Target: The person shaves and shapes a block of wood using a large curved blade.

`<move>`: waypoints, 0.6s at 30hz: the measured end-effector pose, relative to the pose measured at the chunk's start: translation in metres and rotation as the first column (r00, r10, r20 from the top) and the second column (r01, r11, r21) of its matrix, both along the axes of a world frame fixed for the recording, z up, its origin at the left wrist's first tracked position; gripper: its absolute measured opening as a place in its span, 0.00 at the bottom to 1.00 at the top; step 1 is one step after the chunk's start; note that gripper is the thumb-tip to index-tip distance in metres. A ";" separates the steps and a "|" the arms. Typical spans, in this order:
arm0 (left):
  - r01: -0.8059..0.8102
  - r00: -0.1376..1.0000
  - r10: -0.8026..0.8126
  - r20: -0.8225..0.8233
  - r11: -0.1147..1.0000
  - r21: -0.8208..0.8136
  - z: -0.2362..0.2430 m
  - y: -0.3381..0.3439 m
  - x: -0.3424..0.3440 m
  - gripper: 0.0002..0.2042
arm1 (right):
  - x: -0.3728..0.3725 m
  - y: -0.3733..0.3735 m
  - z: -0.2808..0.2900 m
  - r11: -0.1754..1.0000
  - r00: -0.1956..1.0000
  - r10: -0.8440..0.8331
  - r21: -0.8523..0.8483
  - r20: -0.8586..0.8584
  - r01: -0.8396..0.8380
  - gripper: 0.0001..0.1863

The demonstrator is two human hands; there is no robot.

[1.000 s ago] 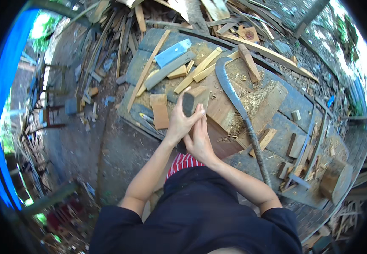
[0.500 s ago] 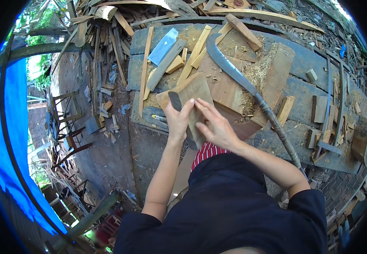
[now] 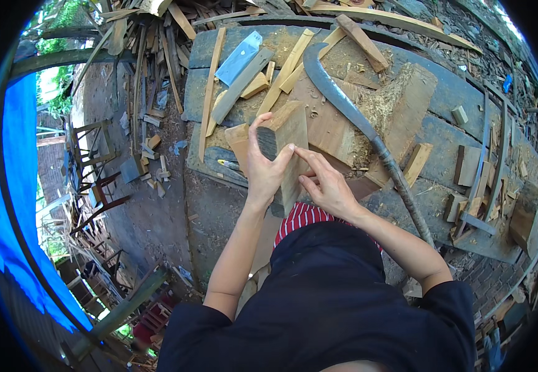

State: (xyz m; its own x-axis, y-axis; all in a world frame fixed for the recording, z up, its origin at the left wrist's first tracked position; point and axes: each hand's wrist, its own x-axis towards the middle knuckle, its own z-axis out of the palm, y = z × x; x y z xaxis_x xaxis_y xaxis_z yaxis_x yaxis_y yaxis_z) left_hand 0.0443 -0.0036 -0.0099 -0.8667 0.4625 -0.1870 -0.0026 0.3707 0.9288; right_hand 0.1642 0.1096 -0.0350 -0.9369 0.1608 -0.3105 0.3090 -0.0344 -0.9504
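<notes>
In front of my lap is an angular wooden block [image 3: 293, 133] with a dark, rough face, tilted upright. My left hand [image 3: 264, 178] grips it from the left, its index finger stretched up along the dark face and its thumb on the edge. My right hand [image 3: 331, 193], fingers bent, presses its fingertips on the block's right face beside my left thumb. A long knife with a hooked blade [image 3: 342, 102] and a wrapped handle lies to the right, across a wide wooden chopping block [image 3: 326, 124]. A yellow-and-white marker-like thing [image 3: 226, 163] lies left of the held block.
The worn wooden bench [image 3: 445, 149] holds wood strips, a blue box-like piece [image 3: 239, 59], chips and a frame saw [image 3: 498, 167] at right. A thick wooden stick [image 3: 362, 43] lies at the back. Scrap wood [image 3: 151, 56] is piled at far left, and a blue tarp [image 3: 11, 204] hangs beyond.
The wooden block has turned more upright, showing more of its dark face. My left index finger has lifted and straightened; my right fingers have bent more.
</notes>
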 end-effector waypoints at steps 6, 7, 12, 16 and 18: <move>0.037 0.996 -0.031 0.078 0.996 -0.079 0.011 -0.002 -0.008 0.27 | -0.016 0.042 -0.043 0.609 0.990 -0.019 0.783 -0.140 0.122 0.25; 0.050 0.999 -0.052 -0.011 0.992 -0.119 0.009 -0.005 -0.010 0.26 | -0.017 0.052 -0.050 0.451 0.989 -0.067 0.880 -0.131 0.147 0.27; 0.173 0.970 -0.235 -0.059 0.843 -0.509 0.034 0.008 -0.036 0.28 | -0.008 0.085 -0.074 0.412 0.994 -0.102 0.911 0.030 0.014 0.32; 0.259 0.935 -0.350 -0.057 0.783 -0.565 0.034 0.017 -0.050 0.28 | -0.008 0.095 -0.074 0.363 0.996 -0.051 0.930 0.074 -0.051 0.30; 0.195 0.921 -0.354 -0.163 0.781 -0.593 0.033 0.022 -0.049 0.26 | -0.004 0.099 -0.074 0.350 0.993 -0.033 0.932 0.109 -0.091 0.29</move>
State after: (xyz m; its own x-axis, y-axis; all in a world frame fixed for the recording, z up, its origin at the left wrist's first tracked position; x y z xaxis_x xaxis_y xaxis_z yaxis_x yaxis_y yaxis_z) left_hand -0.0050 0.0188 0.0230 -0.7709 0.5717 -0.2809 0.3828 0.7683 0.5131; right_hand 0.1603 0.2083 -0.1095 -0.9240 0.3779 -0.0595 0.3758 0.8676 -0.3257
